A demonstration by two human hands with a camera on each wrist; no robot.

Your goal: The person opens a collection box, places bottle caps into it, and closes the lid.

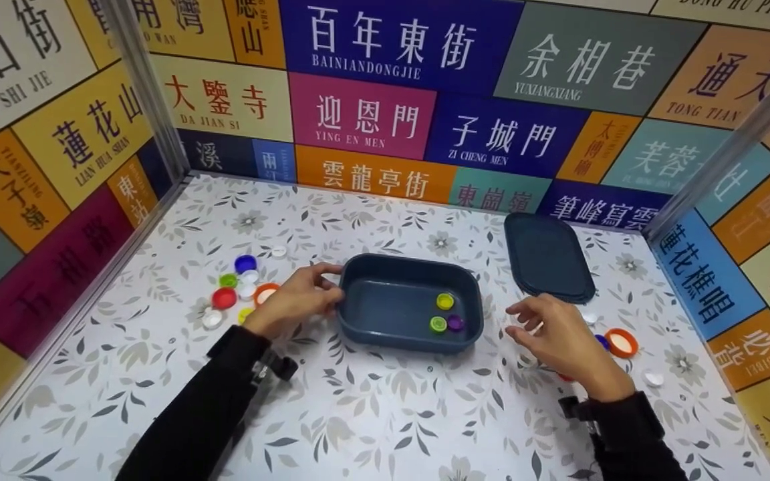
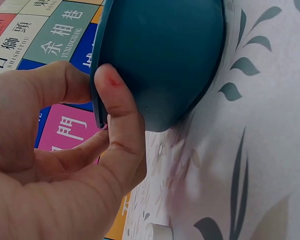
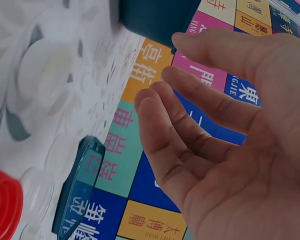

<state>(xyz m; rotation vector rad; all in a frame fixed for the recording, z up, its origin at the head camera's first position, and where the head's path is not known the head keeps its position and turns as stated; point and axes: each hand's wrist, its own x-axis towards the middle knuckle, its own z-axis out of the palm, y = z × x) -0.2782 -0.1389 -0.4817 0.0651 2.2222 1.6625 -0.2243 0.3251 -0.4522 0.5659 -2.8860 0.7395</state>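
Observation:
A dark blue-grey rectangular box (image 1: pixel 408 339), without a lid on it, stands on the table in the middle of the head view. Inside, toward its right end, lie a yellow cap (image 1: pixel 445 302), a green cap (image 1: pixel 438 325) and a purple cap (image 1: pixel 455 323). My left hand (image 1: pixel 298 299) pinches the box's left rim; in the left wrist view the box wall (image 2: pixel 165 55) passes between thumb and fingers. My right hand (image 1: pixel 555 337) is held off the box's right side, fingers loosely bent, with nothing in them in the right wrist view.
Several coloured caps, among them a red cap (image 1: pixel 224 298) and a blue cap (image 1: pixel 245 264), lie left of the box. An orange ring-shaped cap (image 1: pixel 621 343) and a white cap (image 1: pixel 653 378) lie right. A dark lid (image 1: pixel 549 257) rests at the back right. Printed walls (image 1: pixel 398 47) enclose the table.

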